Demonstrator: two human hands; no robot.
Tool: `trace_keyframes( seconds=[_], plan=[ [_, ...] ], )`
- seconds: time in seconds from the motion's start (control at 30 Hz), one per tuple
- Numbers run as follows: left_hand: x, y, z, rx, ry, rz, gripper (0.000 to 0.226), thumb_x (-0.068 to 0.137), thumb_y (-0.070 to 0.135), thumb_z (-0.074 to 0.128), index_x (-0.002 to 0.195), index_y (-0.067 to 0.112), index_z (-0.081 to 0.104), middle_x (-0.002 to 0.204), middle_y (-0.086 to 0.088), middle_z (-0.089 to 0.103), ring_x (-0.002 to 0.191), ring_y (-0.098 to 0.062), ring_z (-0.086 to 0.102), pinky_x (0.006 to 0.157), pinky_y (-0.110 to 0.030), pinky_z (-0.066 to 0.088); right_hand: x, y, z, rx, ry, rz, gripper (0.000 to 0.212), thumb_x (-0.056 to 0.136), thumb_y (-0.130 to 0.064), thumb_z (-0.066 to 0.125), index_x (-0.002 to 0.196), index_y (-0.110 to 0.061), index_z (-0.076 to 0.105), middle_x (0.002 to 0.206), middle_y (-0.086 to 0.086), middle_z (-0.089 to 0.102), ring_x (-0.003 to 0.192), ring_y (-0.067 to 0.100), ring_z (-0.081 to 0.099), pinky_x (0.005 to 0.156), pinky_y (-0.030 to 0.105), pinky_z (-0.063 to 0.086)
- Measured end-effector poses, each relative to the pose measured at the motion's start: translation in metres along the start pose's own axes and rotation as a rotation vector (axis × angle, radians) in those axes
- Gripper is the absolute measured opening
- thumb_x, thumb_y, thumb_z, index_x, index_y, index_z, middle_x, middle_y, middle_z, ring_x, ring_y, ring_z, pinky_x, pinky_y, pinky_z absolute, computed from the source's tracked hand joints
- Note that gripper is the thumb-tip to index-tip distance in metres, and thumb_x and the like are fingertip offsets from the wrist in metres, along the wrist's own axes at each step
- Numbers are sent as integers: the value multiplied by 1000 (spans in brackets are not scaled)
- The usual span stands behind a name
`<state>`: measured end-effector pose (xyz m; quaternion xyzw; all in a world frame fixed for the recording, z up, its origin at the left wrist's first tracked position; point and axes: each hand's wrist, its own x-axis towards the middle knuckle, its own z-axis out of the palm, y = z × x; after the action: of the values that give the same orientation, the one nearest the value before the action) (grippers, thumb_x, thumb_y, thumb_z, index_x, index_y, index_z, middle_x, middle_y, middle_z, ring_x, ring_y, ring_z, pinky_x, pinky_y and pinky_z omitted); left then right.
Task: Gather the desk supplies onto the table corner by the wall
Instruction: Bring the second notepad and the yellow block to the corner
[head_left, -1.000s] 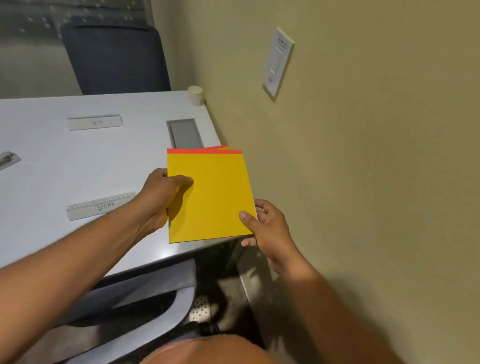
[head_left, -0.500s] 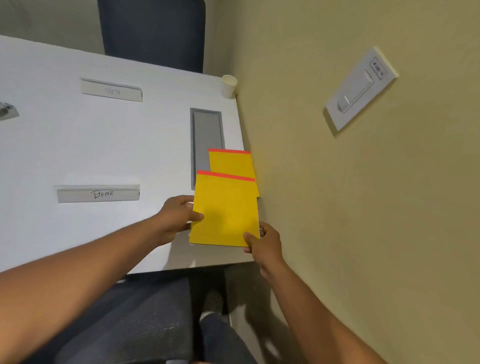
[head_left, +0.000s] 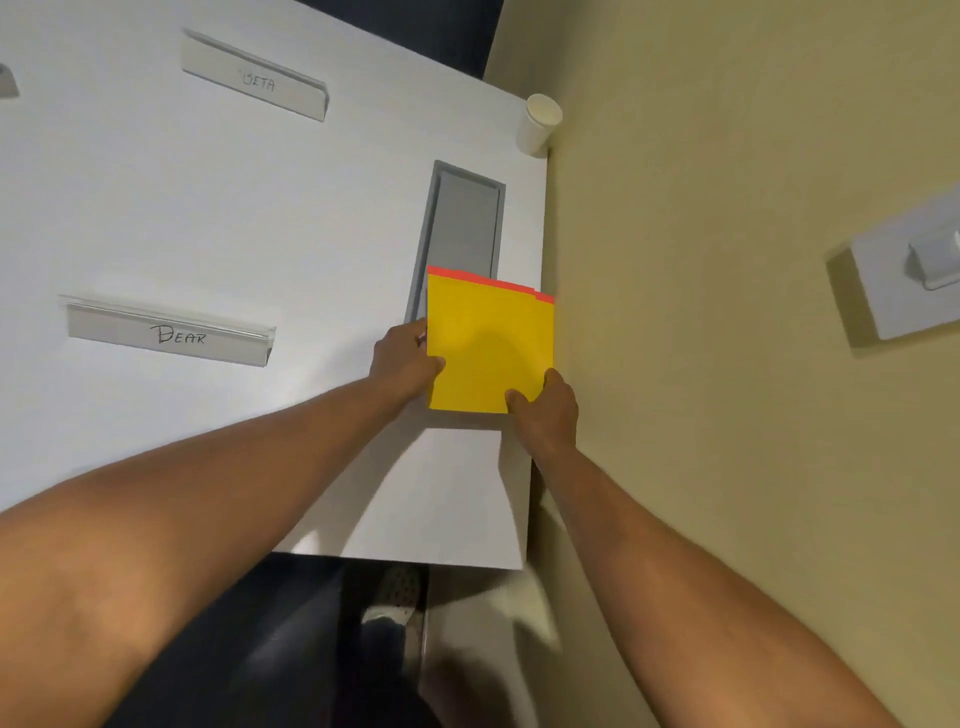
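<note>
Both hands pinch the yellow folders (head_left: 488, 348): the left hand (head_left: 404, 361) on their left edge, the right hand (head_left: 545, 410) at the near right corner. Half a second ago two folders sat stepped apart; now they are squared into one stack, red tabs nearly aligned, low over the table (head_left: 208, 208) against the wall (head_left: 701, 208), overlapping the grey tray (head_left: 467, 223). Placement looks nearly done.
</note>
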<state>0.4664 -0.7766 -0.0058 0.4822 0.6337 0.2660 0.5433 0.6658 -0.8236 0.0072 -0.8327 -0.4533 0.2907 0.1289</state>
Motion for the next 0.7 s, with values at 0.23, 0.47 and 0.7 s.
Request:
trace_keyframes(
  seconds=[0.23,0.47,0.7],
  plan=[
    [41,-6,18,170,98,56,14,93,4,71,87,11,61,84,-4,63,80,-24,61,66,-30,43,44,5,10,-325,-118,-96,62,99,-46,60,138,-1,46,133,21,53,123,42,51,97,49,44],
    [53,-25,39,251,108,72,40,86,2,73,67,23,45,82,-13,56,69,-24,54,54,-30,34,43,3,27,-443,-113,-326,73,105,-44,48,164,-14,19,172,15,13,156,38,16,126,49,21],
    [62,-26,51,291,86,112,11,88,12,77,97,11,70,102,-16,67,90,-33,67,72,-44,54,44,-2,41,-517,-100,-272,72,107,-52,39,165,-16,18,173,16,7,157,42,10,125,53,17]
  ],
)
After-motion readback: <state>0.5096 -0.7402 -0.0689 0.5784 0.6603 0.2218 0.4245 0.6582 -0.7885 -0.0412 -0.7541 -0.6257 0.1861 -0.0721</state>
